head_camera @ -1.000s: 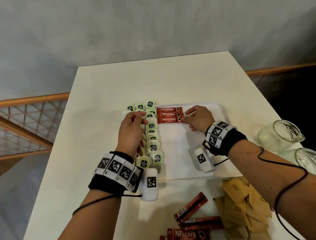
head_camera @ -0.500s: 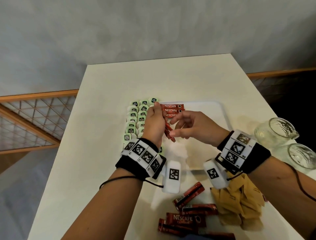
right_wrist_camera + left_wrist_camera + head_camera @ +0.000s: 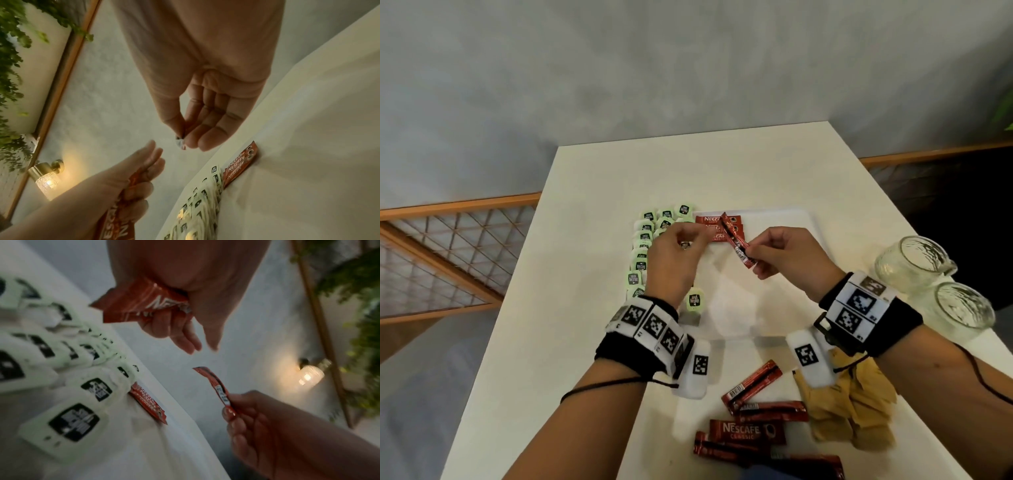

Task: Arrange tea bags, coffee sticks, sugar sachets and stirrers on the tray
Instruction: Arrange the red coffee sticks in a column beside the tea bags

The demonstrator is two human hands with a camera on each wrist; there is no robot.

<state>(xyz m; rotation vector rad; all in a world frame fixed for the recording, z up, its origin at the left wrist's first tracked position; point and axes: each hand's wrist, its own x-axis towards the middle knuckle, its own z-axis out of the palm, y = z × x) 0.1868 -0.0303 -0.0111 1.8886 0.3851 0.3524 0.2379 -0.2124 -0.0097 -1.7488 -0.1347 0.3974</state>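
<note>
A white tray (image 3: 784, 294) lies mid-table. Rows of green tea bags (image 3: 643, 253) fill its left side, and three red coffee sticks (image 3: 717, 228) lie side by side at its far end. Above the tray my right hand (image 3: 760, 263) pinches one coffee stick (image 3: 736, 245) by its near end, tilted up. My left hand (image 3: 688, 240) hovers beside it; the left wrist view shows it gripping a bundle of coffee sticks (image 3: 144, 303). In the right wrist view the pinched stick (image 3: 180, 143) appears edge-on at my fingertips.
Loose coffee sticks (image 3: 750, 431) lie on the table near me, beside a heap of brown sugar sachets (image 3: 856, 407). Two glass jars (image 3: 907, 263) (image 3: 962, 311) stand at the right table edge. The tray's middle and right are bare.
My right hand left the three laid sticks, met my left hand above the tray, and now holds one stick drawn away from the left hand's bundle. Both hands rose off the tray.
</note>
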